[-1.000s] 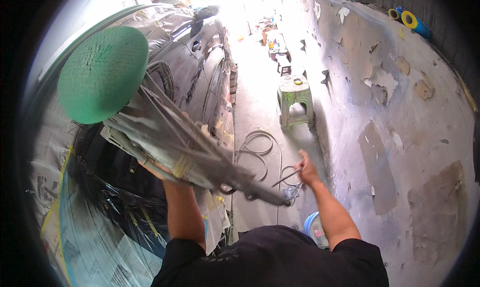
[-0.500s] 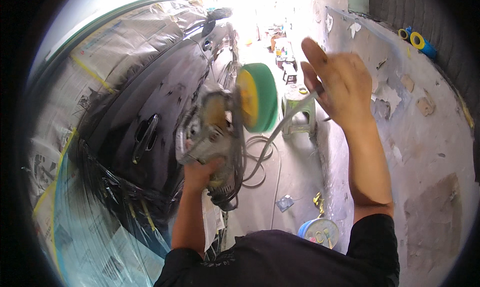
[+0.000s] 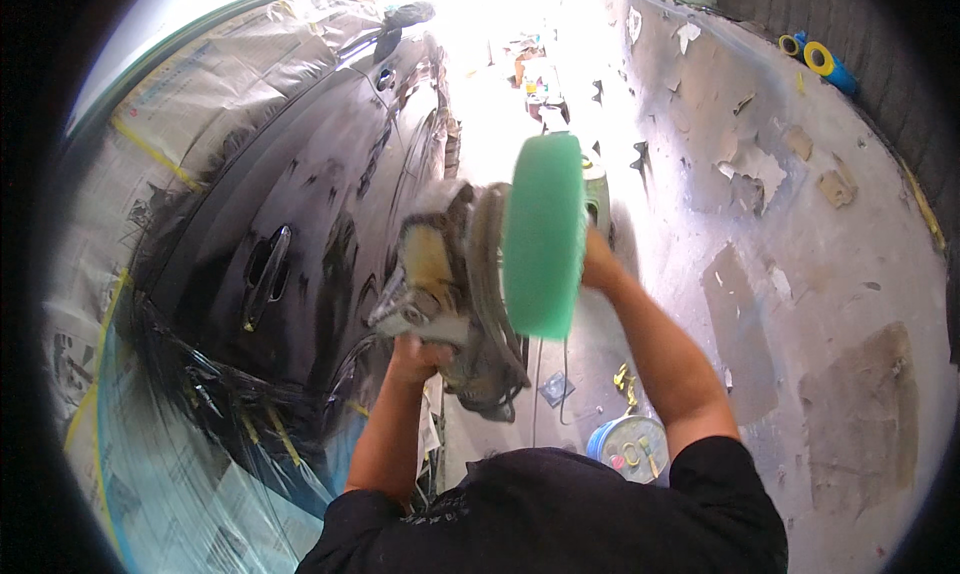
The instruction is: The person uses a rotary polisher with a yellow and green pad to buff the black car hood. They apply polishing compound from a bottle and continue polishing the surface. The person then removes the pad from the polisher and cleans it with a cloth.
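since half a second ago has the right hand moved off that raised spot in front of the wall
Yes. The right hand has dropped from up by the grey wall down to the green foam pad of the polisher, level with the green stool.

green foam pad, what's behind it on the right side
The right hand sits behind the green foam pad, mostly covered; only its wrist side shows, so its grip cannot be seen. The left hand holds the polisher.

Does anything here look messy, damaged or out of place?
Yes. The wall on the right is patchy, with peeling scraps stuck to it. The polisher with its green foam pad is held up in the air, off the black car, whose windows are covered with newspaper.
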Demonstrator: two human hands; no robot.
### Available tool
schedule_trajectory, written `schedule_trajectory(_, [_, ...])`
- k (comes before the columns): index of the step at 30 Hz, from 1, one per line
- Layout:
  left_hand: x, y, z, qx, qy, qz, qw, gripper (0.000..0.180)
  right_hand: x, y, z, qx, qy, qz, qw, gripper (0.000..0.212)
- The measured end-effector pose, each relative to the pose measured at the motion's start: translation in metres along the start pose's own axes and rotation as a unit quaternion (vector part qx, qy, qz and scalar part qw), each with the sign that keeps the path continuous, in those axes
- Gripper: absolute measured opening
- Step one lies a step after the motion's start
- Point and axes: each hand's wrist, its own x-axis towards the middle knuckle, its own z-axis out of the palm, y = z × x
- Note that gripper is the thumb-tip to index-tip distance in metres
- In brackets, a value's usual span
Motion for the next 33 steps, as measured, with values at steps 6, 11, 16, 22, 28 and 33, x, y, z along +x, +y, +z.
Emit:
schedule_trajectory(6, [0.028,0.046,-0.003,0.107,0.194,0.033,0.975,0.075,-0.123,-0.064,0.015,0.334,-0.028,0.350,0.875,0.077])
schedule_trajectory(11, [0.068,0.051,0.005,0.043,0.208,0.199,0.957,0.071,-0.169,-0.089,0.041,0.371,-0.148,0.401,0.824,0.082])
schedule_trajectory(16, [0.074,0.074,0.043,-0.178,0.176,0.196,0.948,0.076,-0.212,-0.042,0.097,0.152,-0.251,0.372,0.881,0.066])
schedule_trajectory(22, [0.063,0.091,0.022,-0.302,0.058,0.138,0.942,0.072,-0.226,0.061,0.057,-0.060,-0.005,0.307,0.950,0.041])
schedule_trajectory(28, [0.030,0.085,-0.007,-0.049,0.124,0.147,0.980,0.066,-0.096,-0.018,-0.059,-0.156,0.180,0.229,0.944,0.049])
schedule_trajectory(33, [0.019,0.061,0.011,-0.016,0.184,0.085,0.979,0.071,-0.001,-0.113,-0.100,-0.293,0.102,-0.069,0.948,0.053])
